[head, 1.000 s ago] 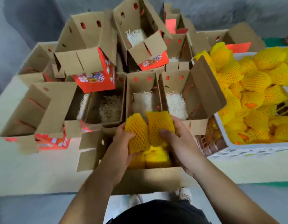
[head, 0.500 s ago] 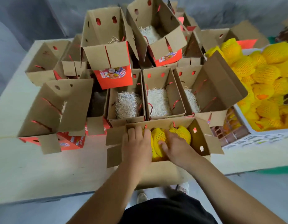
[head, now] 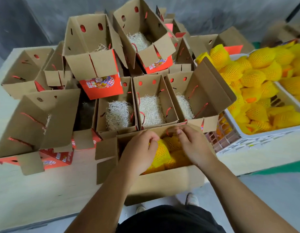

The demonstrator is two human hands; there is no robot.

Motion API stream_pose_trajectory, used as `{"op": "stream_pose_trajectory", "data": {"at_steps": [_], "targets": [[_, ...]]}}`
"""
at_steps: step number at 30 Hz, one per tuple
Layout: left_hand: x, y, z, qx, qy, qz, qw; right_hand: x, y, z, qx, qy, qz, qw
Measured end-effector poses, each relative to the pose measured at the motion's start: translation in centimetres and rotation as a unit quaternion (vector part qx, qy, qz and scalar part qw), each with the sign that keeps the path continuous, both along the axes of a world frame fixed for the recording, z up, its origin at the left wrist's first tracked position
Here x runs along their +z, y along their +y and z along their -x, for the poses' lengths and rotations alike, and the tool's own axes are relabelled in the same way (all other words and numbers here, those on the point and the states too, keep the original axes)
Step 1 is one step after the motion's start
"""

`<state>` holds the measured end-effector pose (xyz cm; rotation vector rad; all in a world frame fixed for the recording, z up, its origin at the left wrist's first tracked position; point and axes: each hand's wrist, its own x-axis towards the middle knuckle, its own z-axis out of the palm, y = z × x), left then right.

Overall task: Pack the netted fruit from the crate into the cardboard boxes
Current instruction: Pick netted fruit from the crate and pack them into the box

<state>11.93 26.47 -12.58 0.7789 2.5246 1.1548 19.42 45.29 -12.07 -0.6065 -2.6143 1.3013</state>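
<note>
A pale tabletop (head: pixel 36 187) is seen under everything, with a grey wall behind it and a strip of green floor at the far right. The nearest cardboard box (head: pixel 164 182) is taken as the landmark; it sits at the table's front edge. Inside it, netted fruit (head: pixel 161 153) in yellow foam sleeves is packed. The left hand (head: pixel 139 153) is curled over the box's left side, its fingertips pinching the netting of one fruit. The right hand (head: pixel 193 145) is bent over the box's far right part, fingers curled; whether the fruit or a red cord is gripped cannot be told, as this spot is blurred. Behind the landmark box, three open boxes (head: pixel 154 105) lined with pale shredded paper (head: pixel 151 111) are set in a row, and more boxes are stacked further back and to the left. To its right, a white crate (head: pixel 256 133) heaped with netted fruit is cut off by the frame edge.
</note>
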Motion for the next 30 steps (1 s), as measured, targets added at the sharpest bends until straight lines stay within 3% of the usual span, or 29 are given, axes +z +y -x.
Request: {"op": "stream_pose_trajectory", "data": {"at_steps": [7,10,16,18,21,23,25,27,30], "targets": [[1.1,11.2,-2.5,-0.080,0.009,-0.088,0.993,1.4,7.1,-2.6,-0.059,0.102,0.047,0.992],[1.3,18.4,-4.1,-0.105,-0.017,-0.110,0.988,1.8,12.7,-4.0,-0.102,0.101,0.041,0.989],[0.9,32.3,-5.7,-0.135,0.020,-0.125,0.983,1.5,25.4,-5.8,-0.161,0.073,-0.005,0.984],[0.1,35.2,-5.5,-0.091,0.047,-0.107,0.989,0.8,29.2,-5.6,-0.136,0.044,-0.027,0.989],[-1.0,37.1,-5.5,0.038,0.020,-0.159,0.986,-0.5,32.4,-3.5,0.031,-0.042,-0.134,0.990],[-1.5,37.0,-5.5,0.094,-0.023,-0.220,0.971,-1.7,32.0,-1.3,0.133,-0.105,-0.218,0.961],[-1.7,36.7,-5.5,0.102,-0.028,-0.238,0.966,-3.0,30.2,0.6,0.170,-0.154,-0.280,0.932],[-1.7,36.4,-5.3,0.086,-0.011,-0.225,0.970,-3.8,28.9,1.7,0.151,-0.156,-0.306,0.927],[-1.6,36.0,-5.5,0.063,0.001,-0.198,0.978,-4.1,29.1,1.8,0.160,-0.082,-0.323,0.929]]}}
